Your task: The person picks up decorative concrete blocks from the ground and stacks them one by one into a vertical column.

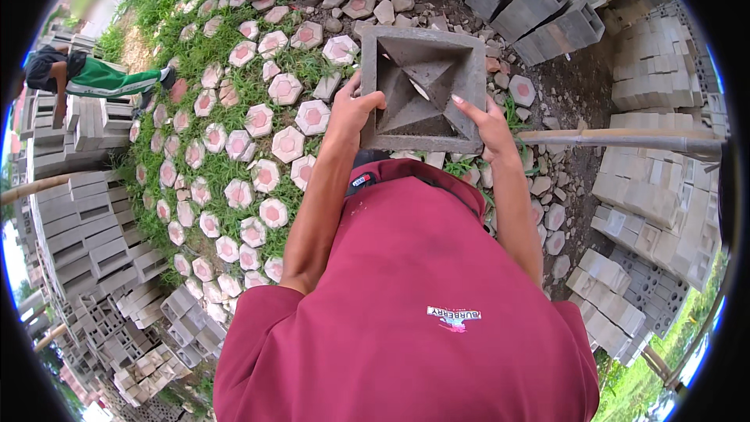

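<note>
Held out in front of me is a grey square concrete ventilation block (pixel 461 86), with a thick rim and sloping inner faces that meet around a narrow slit. My left hand (pixel 353 109) grips its left side, the thumb hooked over the rim. On the opposite side my right hand (pixel 491 126) clasps the lower right edge, its thumb resting on the inside of the rim. The fingers behind the block are hidden from view. Daylight shows through the slit in the middle.
Hexagonal pavers (pixel 287 144) with reddish centres lie among grass on the left. Stacked concrete blocks (pixel 547 23) stand at the far right, with more block stacks (pixel 90 227) at left. A bamboo pole (pixel 625 138) crosses on the right. Another person (pixel 86 74) bends over blocks at far left.
</note>
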Demonstrator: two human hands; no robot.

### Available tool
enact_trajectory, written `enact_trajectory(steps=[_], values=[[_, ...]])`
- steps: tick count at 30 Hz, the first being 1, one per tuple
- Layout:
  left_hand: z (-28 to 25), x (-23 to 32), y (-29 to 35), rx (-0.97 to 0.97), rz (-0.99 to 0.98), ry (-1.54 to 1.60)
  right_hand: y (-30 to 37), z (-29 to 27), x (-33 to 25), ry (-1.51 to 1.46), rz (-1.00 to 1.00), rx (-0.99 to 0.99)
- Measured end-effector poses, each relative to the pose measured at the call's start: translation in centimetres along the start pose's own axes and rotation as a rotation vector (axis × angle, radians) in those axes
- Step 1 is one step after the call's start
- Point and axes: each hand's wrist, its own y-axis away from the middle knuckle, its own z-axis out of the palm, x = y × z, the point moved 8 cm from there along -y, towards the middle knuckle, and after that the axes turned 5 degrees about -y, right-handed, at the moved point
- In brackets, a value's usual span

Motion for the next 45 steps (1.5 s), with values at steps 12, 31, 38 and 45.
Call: enact_trajectory(steps=[12, 31, 38, 45], values=[[-8.0, 3.8, -23.1, -0.054, -0.239, -0.043, -18.8, 10.3, -2.4, -0.088, 0.066, 0.203], [2.6, -5.3, -59.7, 0.045, -0.577, -0.154, -58.4, -1.5, -1.7, 0.176, 0.306, -0.045], [9.4, -9.5, -73.2, -0.02, -0.423, -0.224, -70.3, -9.3, 0.0, 0.311, 0.264, -0.048], [14.3, -7.6, -84.0, -0.138, -0.505, -0.256, -78.5, -12.6, -2.9, 0.319, 0.132, 0.069]])
